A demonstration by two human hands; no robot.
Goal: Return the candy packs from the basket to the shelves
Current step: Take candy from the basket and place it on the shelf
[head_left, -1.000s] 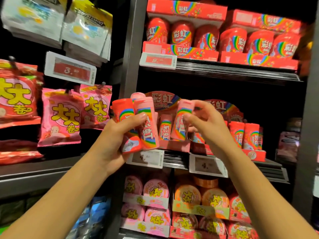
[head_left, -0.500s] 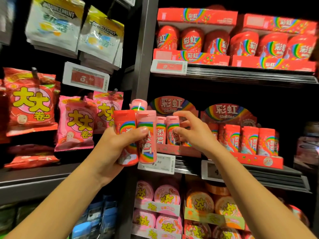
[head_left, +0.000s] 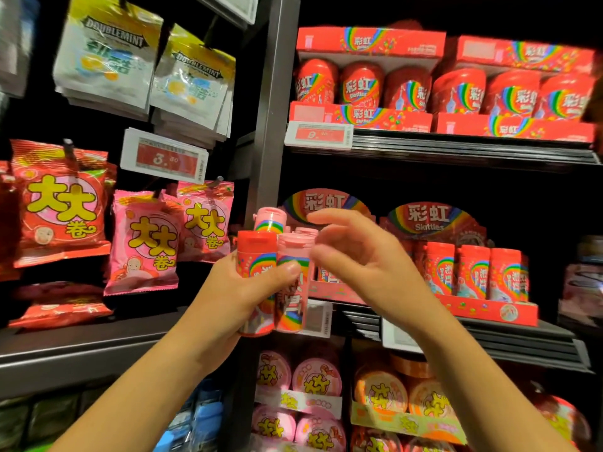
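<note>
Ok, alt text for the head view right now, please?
A left hand grips three candy bottles before a shop shelf, while the open right hand reaches toward them. Red candy bottles stand in a tray behind.

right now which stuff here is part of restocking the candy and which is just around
In the job:
left hand gripping red bottle and pink bottles
right hand, empty
pink tray

Just around:
Doublemint bags
red tubs
price tag

middle shelf (head_left: pixel 509 334) carries a red tray (head_left: pixel 489 309) of candy bottles (head_left: pixel 473 270).
</note>
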